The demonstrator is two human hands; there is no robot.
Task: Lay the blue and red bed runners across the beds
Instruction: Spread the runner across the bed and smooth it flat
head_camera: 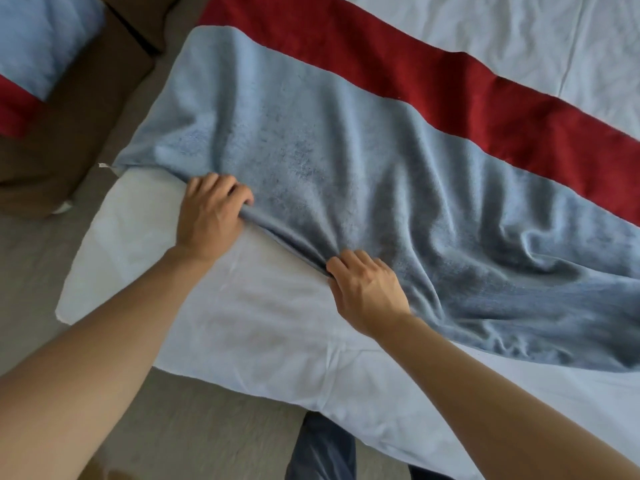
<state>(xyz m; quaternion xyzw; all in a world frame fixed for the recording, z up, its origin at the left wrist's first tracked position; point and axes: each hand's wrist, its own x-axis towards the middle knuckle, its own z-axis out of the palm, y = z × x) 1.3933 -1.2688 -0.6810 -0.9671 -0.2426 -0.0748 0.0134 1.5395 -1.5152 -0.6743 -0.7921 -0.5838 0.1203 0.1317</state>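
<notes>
Gripping the near edge of the blue runner [346, 161], your left hand [207, 216] and right hand [367, 292] each have their fingers curled into a bunched fold of the cloth, close together near the bed's left end. Judging by the creases, the step in hand is pulling that edge straight, and it goes best if you spread your hands further apart along the edge, draw it taut toward you and keep it parallel to the red strip beyond. The right part of the blue cloth still lies in loose ripples, so smooth it outward instead of tugging from one spot, which would only drag the left end askew.

The white sheet [242, 323] nearest you is thin and smooth with faint creases. The blue runner looks soft and napped like a plush towel, heavy enough to hold its folds. Just beyond it, touching or slightly under its far edge, the red runner [450, 84] lies flat, a long straight band across the bed. At the far left, a second bed [31, 46] shows blue and red cloth.
</notes>
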